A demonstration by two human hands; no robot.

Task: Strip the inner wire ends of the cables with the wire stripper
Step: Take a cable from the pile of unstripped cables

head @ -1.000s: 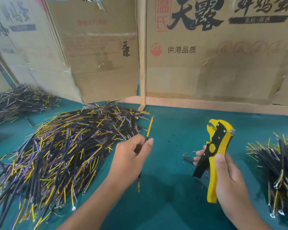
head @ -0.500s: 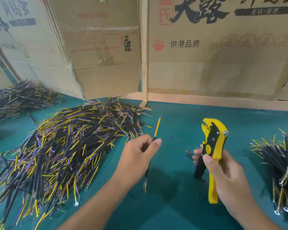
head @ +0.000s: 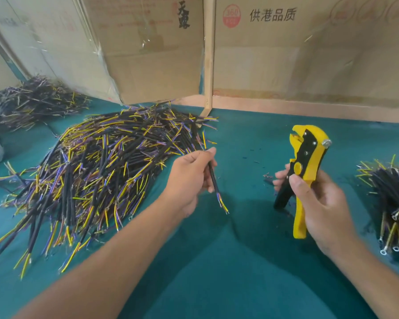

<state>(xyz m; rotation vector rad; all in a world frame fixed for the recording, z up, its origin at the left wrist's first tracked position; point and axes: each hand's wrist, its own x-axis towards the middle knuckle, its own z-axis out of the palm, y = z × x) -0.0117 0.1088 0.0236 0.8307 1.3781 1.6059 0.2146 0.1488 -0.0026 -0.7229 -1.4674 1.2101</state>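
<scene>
The left hand (head: 189,178) pinches one black cable (head: 213,178) — its long axis running far-left to near-right — well left of the upright wire stripper (head: 305,162) gripped in the right hand (head: 318,203), whose toothed head faces left toward it.

Both forearms outstretched, left hand (head: 189,178) pinched closed, right hand (head: 318,201) fisted upright.

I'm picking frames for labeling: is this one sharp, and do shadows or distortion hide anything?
Head view: the left hand with its cable and the stripper are sharp; the pile's near edge smears; wide-angle bending at the borders; soft shadows on the mat hide nothing.
</scene>
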